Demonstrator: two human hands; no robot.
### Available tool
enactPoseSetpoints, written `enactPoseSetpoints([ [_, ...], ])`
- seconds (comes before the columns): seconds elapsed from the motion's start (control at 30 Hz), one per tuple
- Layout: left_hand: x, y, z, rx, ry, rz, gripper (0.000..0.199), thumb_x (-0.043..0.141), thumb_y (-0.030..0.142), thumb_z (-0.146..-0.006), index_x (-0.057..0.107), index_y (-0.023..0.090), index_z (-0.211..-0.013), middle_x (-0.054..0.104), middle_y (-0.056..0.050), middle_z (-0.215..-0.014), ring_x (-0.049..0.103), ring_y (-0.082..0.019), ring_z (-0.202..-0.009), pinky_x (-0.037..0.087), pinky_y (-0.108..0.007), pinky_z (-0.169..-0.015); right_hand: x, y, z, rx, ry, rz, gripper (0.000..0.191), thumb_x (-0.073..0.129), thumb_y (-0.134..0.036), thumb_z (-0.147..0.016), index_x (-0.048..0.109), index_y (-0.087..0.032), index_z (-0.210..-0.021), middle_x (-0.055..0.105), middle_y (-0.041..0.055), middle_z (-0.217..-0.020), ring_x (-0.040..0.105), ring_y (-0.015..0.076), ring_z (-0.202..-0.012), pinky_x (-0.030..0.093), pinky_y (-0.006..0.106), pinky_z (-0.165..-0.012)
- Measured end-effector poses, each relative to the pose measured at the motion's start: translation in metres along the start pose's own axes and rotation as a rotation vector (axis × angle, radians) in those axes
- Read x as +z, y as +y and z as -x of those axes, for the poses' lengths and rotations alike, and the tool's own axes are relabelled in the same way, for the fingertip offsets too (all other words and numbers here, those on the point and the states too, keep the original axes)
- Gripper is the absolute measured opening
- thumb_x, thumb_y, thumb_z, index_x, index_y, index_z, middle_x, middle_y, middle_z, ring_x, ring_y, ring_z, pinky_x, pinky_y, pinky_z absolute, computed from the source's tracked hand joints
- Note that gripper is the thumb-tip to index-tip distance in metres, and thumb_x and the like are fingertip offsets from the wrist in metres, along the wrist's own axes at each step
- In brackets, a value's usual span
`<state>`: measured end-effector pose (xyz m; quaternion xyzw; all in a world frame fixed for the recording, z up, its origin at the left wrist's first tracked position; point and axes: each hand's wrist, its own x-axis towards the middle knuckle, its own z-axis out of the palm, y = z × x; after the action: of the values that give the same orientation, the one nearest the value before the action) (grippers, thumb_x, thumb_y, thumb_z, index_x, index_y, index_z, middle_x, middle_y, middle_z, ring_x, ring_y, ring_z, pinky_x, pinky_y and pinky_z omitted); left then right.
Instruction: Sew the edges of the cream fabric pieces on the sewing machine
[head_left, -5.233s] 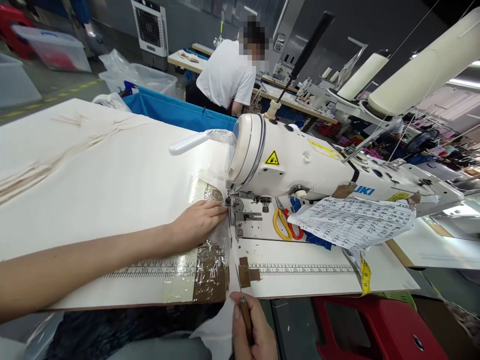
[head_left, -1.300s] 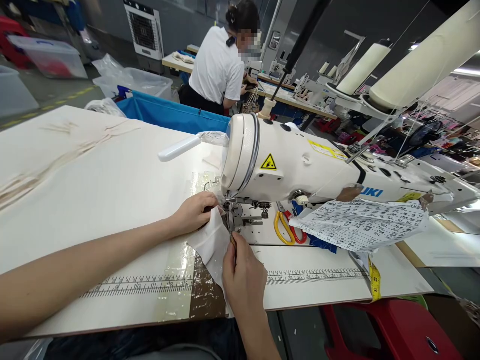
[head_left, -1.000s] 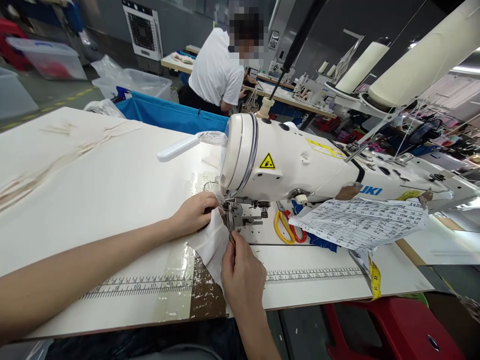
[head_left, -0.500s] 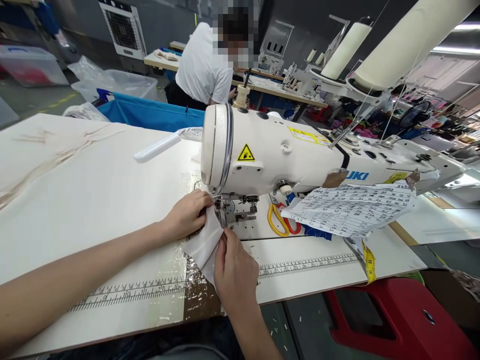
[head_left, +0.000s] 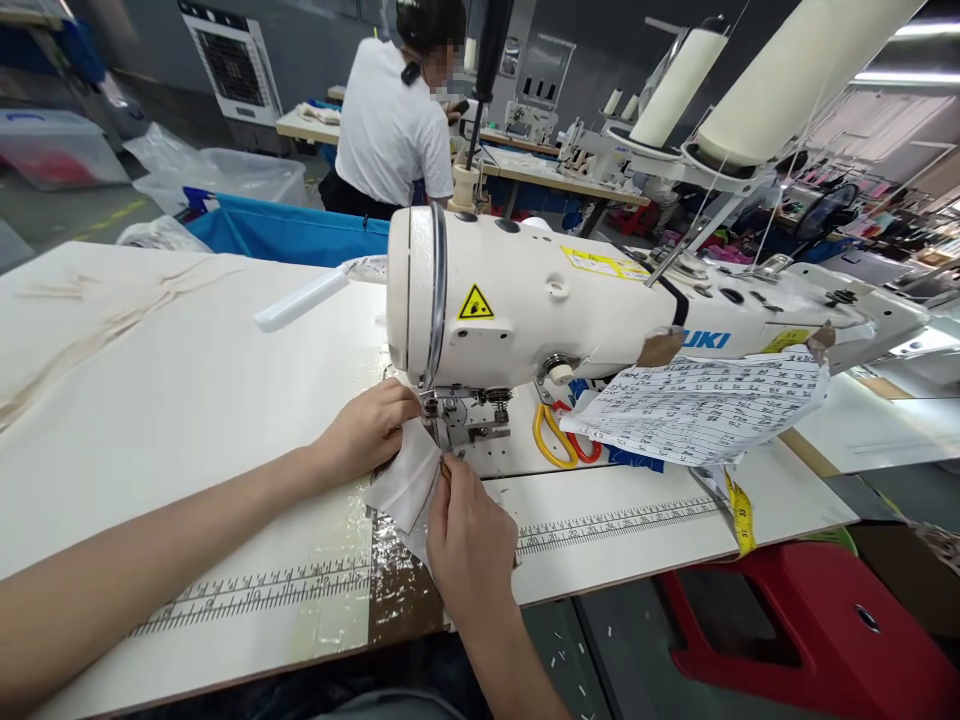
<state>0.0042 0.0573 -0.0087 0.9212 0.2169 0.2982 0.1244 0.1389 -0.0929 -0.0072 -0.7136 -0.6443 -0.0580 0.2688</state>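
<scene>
Left hand (head_left: 367,428): fingers curled shut on the left side of a white cloth (head_left: 409,475), near the needle area. Right hand (head_left: 474,530): a little apart, nearer; fingertips pinched round a slim brown tool (head_left: 445,467), mostly hidden, at the cloth's right edge.

White cloth: one piece, creased, between the hands, just left and near of the sewing machine (head_left: 517,300), over a shiny taped patch (head_left: 409,590). Probably light, limp, apt to slide on the tape; best taken by its side edges, fingers flat.

Bounds: machine head close on the far side; scissors (head_left: 551,437) and hanging paper (head_left: 697,410) right; table edge near. Widest run: the tabletop (head_left: 225,400), leftward.
</scene>
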Motion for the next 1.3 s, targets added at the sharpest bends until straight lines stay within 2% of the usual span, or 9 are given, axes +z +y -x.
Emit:
enactPoseSetpoints([
  [0.13, -0.009, 0.005, -0.001, 0.109, -0.112, -0.06, 0.027, 0.045, 0.009, -0.091, 0.071, 0.018, -0.093, 0.07, -0.01, -0.098, 0.061, -0.023, -0.095, 0.058, -0.036, -0.08, -0.006, 0.0, 0.009, 0.01, 0.027, 0.022, 0.037, 0.033, -0.013, -0.101, 0.066, -0.007, -0.116, 0.08, 0.0141, -0.096, 0.078, 0.0224, -0.067, 0.054, 0.029, -0.049],
  [0.27, -0.02, 0.015, 0.002, 0.148, -0.234, -0.122, 0.035, 0.043, 0.007, -0.091, 0.073, 0.015, -0.105, 0.069, -0.012, -0.107, 0.06, -0.025, -0.102, 0.059, -0.038, -0.086, -0.021, 0.001, 0.048, 0.027, -0.006, -0.186, 0.029, 0.038, -0.021, -0.101, 0.062, -0.013, -0.115, 0.08, 0.0107, -0.091, 0.078, 0.0226, -0.069, 0.055, 0.027, -0.052],
  [0.4, -0.015, 0.031, 0.008, 0.119, -0.262, -0.25, 0.035, 0.042, 0.011, -0.094, 0.071, 0.011, -0.113, 0.067, -0.016, -0.113, 0.057, -0.028, -0.106, 0.057, -0.044, -0.09, -0.028, 0.001, 0.096, 0.12, -0.05, -0.36, 0.03, 0.034, -0.032, -0.105, 0.062, -0.021, -0.111, 0.076, 0.0053, -0.075, 0.074, 0.0207, -0.058, 0.055, 0.025, -0.051],
  [0.5, -0.006, 0.042, 0.014, 0.052, -0.267, -0.311, 0.037, 0.04, 0.012, -0.095, 0.068, 0.006, -0.117, 0.066, -0.018, -0.121, 0.056, -0.03, -0.109, 0.056, -0.046, -0.092, -0.027, 0.003, 0.112, 0.156, -0.032, -0.338, 0.039, 0.029, -0.038, -0.108, 0.065, -0.023, -0.112, 0.078, 0.0072, -0.079, 0.076, 0.0218, -0.061, 0.058, 0.026, -0.055],
  [0.6, 0.0, 0.048, 0.021, 0.045, -0.247, -0.326, 0.04, 0.038, 0.011, -0.094, 0.064, 0.001, -0.123, 0.064, -0.02, -0.127, 0.056, -0.03, -0.113, 0.054, -0.046, -0.097, -0.027, 0.006, 0.112, 0.127, -0.008, -0.273, 0.038, 0.032, -0.038, -0.108, 0.064, -0.02, -0.119, 0.08, 0.0099, -0.092, 0.078, 0.0239, -0.072, 0.06, 0.028, -0.061],
  [0.7, 0.001, 0.047, 0.026, 0.082, -0.23, -0.328, 0.042, 0.037, 0.013, -0.095, 0.063, 0.003, -0.127, 0.065, -0.018, -0.129, 0.057, -0.029, -0.118, 0.053, -0.045, -0.101, -0.03, 0.009, 0.107, 0.06, -0.005, -0.235, 0.039, 0.032, -0.036, -0.109, 0.063, -0.018, -0.123, 0.08, 0.0111, -0.099, 0.079, 0.0233, -0.076, 0.06, 0.027, -0.06],
  [0.97, 0.0, 0.043, 0.028, 0.067, -0.254, -0.359, 0.044, 0.039, 0.016, -0.097, 0.06, 0.001, -0.132, 0.063, -0.018, -0.135, 0.056, -0.03, -0.127, 0.05, -0.045, -0.105, -0.034, 0.01, 0.101, -0.032, -0.024, -0.149, 0.042, 0.024, -0.031, -0.11, 0.061, -0.015, -0.124, 0.079, 0.0129, -0.103, 0.079, 0.0227, -0.082, 0.061, 0.027, -0.06],
  [1.13, -0.003, 0.049, 0.029, 0.047, -0.27, -0.358, 0.047, 0.04, 0.021, -0.097, 0.056, 0.001, -0.137, 0.057, -0.02, -0.142, 0.05, -0.032, -0.133, 0.044, -0.046, -0.111, -0.03, 0.013, 0.092, -0.054, -0.023, -0.094, 0.043, 0.021, -0.03, -0.11, 0.059, -0.016, -0.126, 0.079, 0.013, -0.107, 0.079, 0.0224, -0.083, 0.059, 0.026, -0.053],
  [1.3, -0.003, 0.056, 0.03, 0.008, -0.277, -0.371, 0.049, 0.039, 0.022, -0.098, 0.053, -0.002, -0.138, 0.056, -0.022, -0.142, 0.049, -0.033, -0.134, 0.041, -0.045, -0.113, -0.027, 0.013, 0.084, -0.065, 0.015, -0.078, 0.039, 0.023, -0.029, -0.11, 0.057, -0.017, -0.125, 0.079, 0.0115, -0.104, 0.079, 0.0232, -0.086, 0.06, 0.028, -0.059],
])
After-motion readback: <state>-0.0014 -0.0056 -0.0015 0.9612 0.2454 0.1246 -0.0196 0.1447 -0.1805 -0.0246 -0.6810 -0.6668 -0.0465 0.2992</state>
